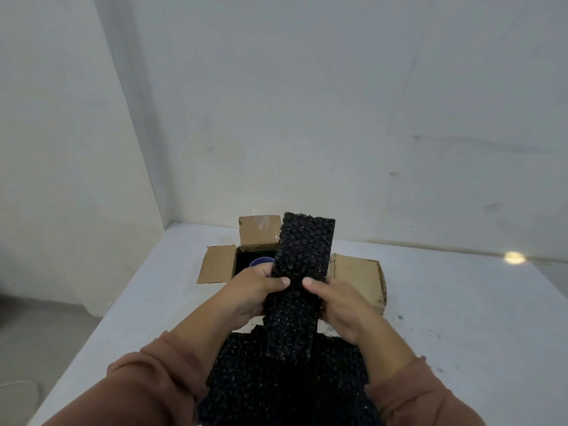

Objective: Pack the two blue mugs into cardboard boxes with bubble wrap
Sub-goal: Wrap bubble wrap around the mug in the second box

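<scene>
Over the near middle of the white table (461,302), both hands hold a black bubble wrap strip (302,256) roughly upright, its top end leaning away toward the boxes. Left hand (253,292) pinches the strip's left edge, thumb on the front face and fingers curled behind. Right hand (341,302) clamps the right edge the same way. The thumbs nearly meet across the strip. It is probably held by the edges so it stays flat and can go down as one piece. The strip's lower end overlaps a bubble wrap pile (285,382) lying at the table's near edge between the forearms.

Just behind the strip is an open cardboard box (216,264), flaps splayed out, with a dark lining that looks like more wrap. Blue mug (260,261) sits inside it, only a bit of rim showing past the left hand. Second cardboard box (358,276) stands just right of it and its top looks closed. Its contents are hidden, so the second mug's place can't be told.

Judged step: top padding for the mug in the open box, flaps not yet folded. The strip may need folding to fit.
</scene>
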Available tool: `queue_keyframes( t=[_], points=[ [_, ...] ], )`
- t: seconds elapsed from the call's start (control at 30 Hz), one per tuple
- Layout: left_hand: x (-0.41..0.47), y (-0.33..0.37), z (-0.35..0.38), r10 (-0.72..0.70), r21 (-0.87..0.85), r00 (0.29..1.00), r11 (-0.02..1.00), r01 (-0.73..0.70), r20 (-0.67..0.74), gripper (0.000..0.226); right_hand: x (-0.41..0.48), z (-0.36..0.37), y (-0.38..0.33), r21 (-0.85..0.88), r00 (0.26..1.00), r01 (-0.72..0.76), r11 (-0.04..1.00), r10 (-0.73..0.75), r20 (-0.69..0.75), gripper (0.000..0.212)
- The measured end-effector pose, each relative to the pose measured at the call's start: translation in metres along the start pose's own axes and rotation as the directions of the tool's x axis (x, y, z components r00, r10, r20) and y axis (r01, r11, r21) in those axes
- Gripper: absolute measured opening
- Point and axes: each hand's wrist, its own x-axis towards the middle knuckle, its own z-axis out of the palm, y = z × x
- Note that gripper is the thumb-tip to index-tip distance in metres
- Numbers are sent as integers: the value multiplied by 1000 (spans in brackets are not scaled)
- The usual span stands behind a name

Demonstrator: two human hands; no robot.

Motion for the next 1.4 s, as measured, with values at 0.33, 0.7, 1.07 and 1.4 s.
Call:
queue_keyframes(
  t=[0.33, 0.7, 1.07, 1.4],
  points=[
    [-5, -10, -30, -87, -266, 987, 956, 121, 135, 27, 7, 11, -3, -180, 977, 156, 971, -178, -115, 43],
    [-3, -19, -33, -103, -177, 994, 978, 107, 32, 43, 3, 6, 7, -15, 971, -39, 999, 41, 235, 40],
    [3, -21, -64, -78, -36, 996, 996, 79, 38, 27, 29, 32, -4, -132, 996, -58, 990, 66, 53, 40],
    [44, -2, -85, 247, 544, 886, 839, 7, -392, 30, 104, 75, -42, -736, 991, 49, 675, -122, -47, 44]
  ],
)
